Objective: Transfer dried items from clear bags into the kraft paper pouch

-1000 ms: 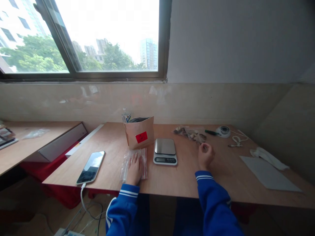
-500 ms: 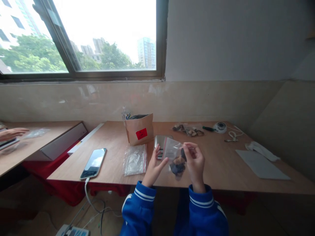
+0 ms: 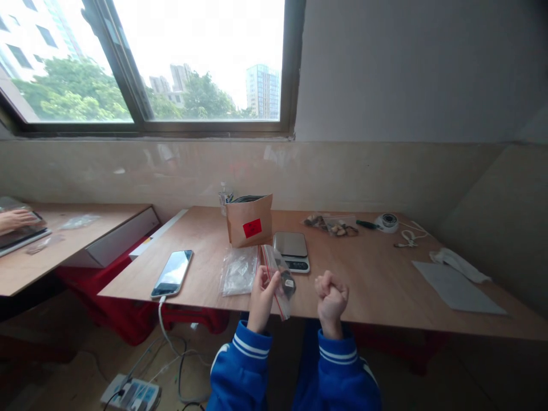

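My left hand point(image 3: 264, 297) grips a clear zip bag point(image 3: 278, 288) with a red seal line, pinched between thumb and fingers. Dark, lumpy pieces point(image 3: 289, 283) show inside it, one with a pale patch. To the right, apart from the bag, my right hand point(image 3: 332, 297) is curled into a fist; anything inside is hidden. Just beyond the bag lies a small digital scale point(image 3: 291, 246) with a metal plate. Left of my left hand is a stack of clear zip bags point(image 3: 240, 271). Behind them stands a brown paper pouch point(image 3: 249, 221) with a red label, its top open.
Bags of brown pieces point(image 3: 340, 225), a green-handled tool point(image 3: 368, 225) and a white dome camera point(image 3: 387, 222) lie at the back right. A grey sheet point(image 3: 458, 287) is far right. A charging phone point(image 3: 173, 274) lies left. Another person's hand point(image 3: 17, 220) is at the neighbouring table.
My right hand has let go of the bag and closed into a fist. My left hand now holds the bag alone, lower and turned, uncovering the scale. The view has shifted slightly.
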`<state>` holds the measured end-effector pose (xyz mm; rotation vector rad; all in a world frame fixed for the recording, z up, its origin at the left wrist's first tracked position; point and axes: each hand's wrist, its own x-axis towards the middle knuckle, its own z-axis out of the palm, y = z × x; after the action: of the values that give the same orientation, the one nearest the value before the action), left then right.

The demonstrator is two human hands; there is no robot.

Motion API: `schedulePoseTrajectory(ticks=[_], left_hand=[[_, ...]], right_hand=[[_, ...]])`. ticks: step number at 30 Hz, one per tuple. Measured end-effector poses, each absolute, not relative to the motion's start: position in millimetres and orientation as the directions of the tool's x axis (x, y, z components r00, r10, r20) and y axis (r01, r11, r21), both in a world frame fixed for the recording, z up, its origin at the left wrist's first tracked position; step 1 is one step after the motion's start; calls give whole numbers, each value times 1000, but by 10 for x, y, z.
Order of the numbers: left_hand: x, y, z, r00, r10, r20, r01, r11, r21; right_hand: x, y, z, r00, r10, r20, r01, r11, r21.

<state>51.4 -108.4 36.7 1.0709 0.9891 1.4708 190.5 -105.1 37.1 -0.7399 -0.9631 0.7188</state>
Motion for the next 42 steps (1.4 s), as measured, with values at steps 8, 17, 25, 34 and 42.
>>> schedulePoseTrajectory(ticks=[8, 17, 25, 34, 42], left_hand=[[486, -1101, 376, -169, 976, 141, -247, -180, 952], [388, -1115, 346, -96, 973, 210, -183, -225, 957], [346, -1137, 338, -100, 929, 355, 71, -350, 934], [341, -984, 367, -77, 929, 361, 160, -346, 924], [392, -991, 336, -36, 932, 361, 161, -352, 922]], right_hand=[[1555, -1077, 551, -42, 876, 481, 254, 475, -843], [1510, -1103, 561, -106, 862, 495, 247, 505, -827], [1461, -1116, 545, -91, 891, 445, 244, 453, -857], [1404, -1099, 456, 41, 923, 382, 259, 359, -897], [1441, -1068, 400, 107, 948, 301, 175, 280, -944]])
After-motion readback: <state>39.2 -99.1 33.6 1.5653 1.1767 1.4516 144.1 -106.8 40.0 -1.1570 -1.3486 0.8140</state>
